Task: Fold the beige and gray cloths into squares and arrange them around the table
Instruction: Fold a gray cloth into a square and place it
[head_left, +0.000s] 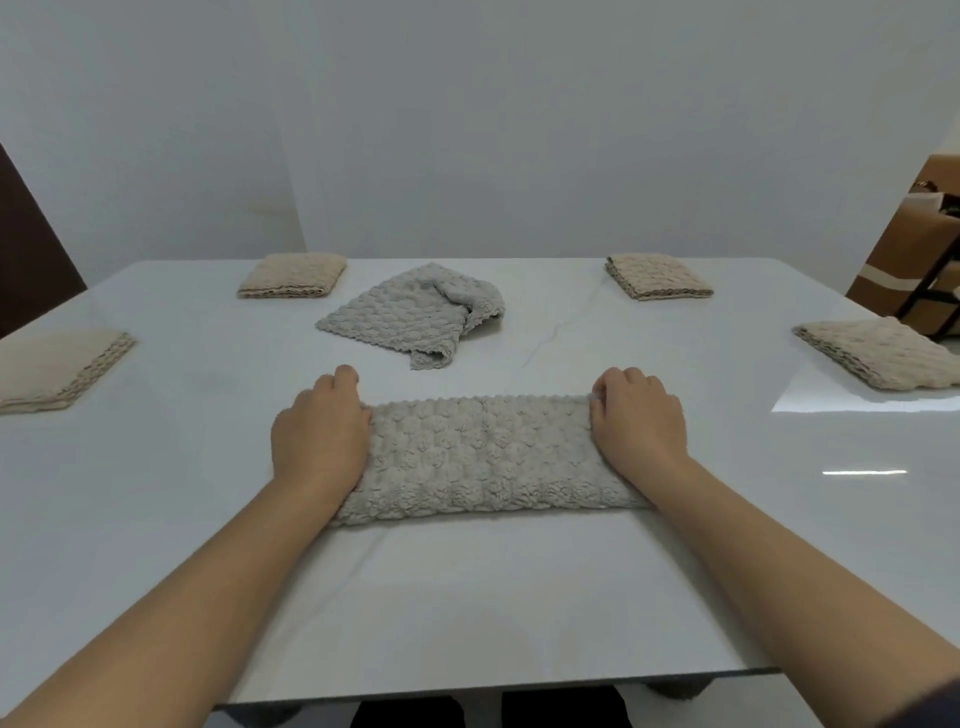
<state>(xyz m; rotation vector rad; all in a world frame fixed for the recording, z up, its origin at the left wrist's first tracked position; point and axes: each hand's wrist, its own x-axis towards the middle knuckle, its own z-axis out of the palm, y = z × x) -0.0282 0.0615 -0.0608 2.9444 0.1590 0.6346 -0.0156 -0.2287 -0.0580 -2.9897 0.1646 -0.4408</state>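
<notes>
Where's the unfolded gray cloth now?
Head view: the crumpled gray cloth lies centred on the table, just beyond the folded gray strip, between the far-left beige square and the far-right beige square.

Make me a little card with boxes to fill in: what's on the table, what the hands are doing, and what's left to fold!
Table: white glossy tabletop
Folded: four beige bobbly cloth squares, far left, far right, left edge, right edge
Being folded: gray bobbly cloth folded into a long strip
Left hand: holds the strip's left end
Right hand: holds its right end
Unfolded: crumpled gray cloth, mid-table
</notes>
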